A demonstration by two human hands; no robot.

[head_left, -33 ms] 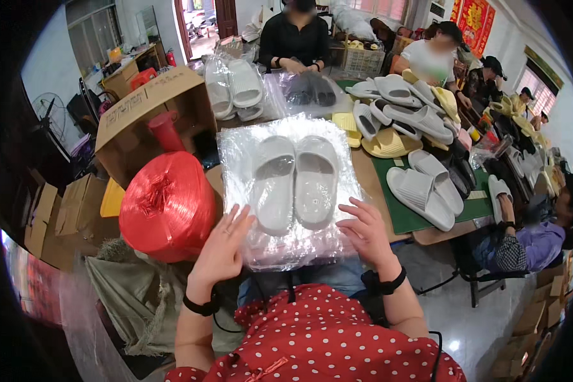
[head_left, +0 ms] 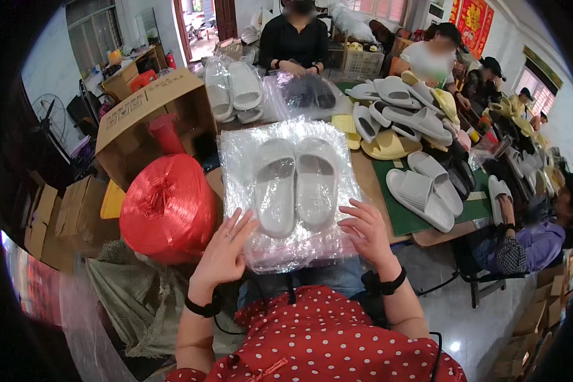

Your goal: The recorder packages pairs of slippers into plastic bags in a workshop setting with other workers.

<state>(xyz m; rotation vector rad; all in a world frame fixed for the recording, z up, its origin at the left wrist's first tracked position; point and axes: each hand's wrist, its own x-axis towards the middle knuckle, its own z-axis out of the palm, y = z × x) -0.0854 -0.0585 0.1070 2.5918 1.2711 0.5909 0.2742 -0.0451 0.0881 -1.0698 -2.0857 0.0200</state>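
Observation:
A pair of pale grey slide slippers (head_left: 295, 188) lies side by side in front of me, toes away from me. Shiny clear plastic bags (head_left: 238, 156) spread under and around them; whether the pair is inside the top one I cannot tell. My left hand (head_left: 226, 245), fingers stretched out, is at the near left edge of the plastic. At the near right edge is my right hand (head_left: 367, 233), its fingers apart and slightly bent. Neither hand grips anything. Firm contact with the plastic is not clear to see.
Left of the plastic sits a big red twine roll (head_left: 167, 209), with an open cardboard box (head_left: 149, 105) behind it. Bagged slippers (head_left: 243, 89) lie beyond. Piled grey and yellow slippers (head_left: 404, 111) and a green mat (head_left: 401, 213) are on the right. Several people work around the tables.
My hands and the grey slippers keep practically the same places. Across the table, the dark slippers in front of the person in black have shifted slightly.

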